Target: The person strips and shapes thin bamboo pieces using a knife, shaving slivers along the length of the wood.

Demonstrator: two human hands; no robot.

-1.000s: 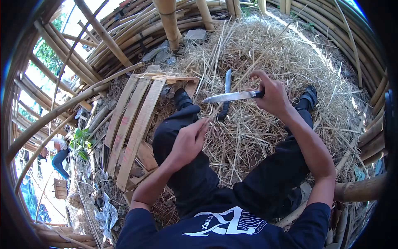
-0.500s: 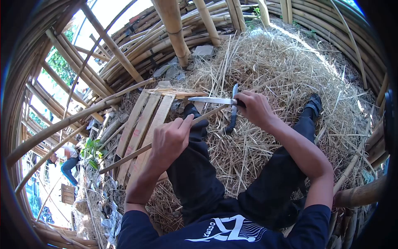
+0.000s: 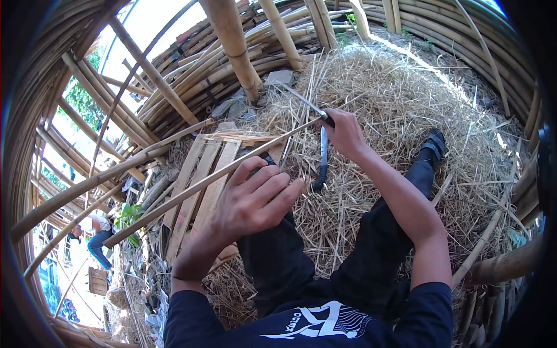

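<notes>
My right hand (image 3: pixel 343 132) is closed around the black handle of a knife (image 3: pixel 304 100), its blade pointing up and left. A long, flat bamboo strip (image 3: pixel 191 191) slants across the view, its upper end beside my right hand; whether those fingers also pinch it is hidden. My left hand (image 3: pixel 255 197) is under the strip's middle, fingers loosely bent and spread, the index finger close against it. Its thumb does not show. Between my legs, on the straw, lies a second blade (image 3: pixel 324 142) with a black wrapped handle (image 3: pixel 319 177).
Dry straw (image 3: pixel 383 104) covers the ground around my feet. A slatted wooden pallet (image 3: pixel 194 185) lies left of my legs. Bamboo posts (image 3: pixel 241 58) and stacked poles (image 3: pixel 174 87) curve around behind. Another person (image 3: pixel 98 232) bends over at far left.
My left hand has loosened and spread its fingers, moving slightly nearer me. The bamboo strip has shifted down-left. The knife has swung from level to pointing up-left.
</notes>
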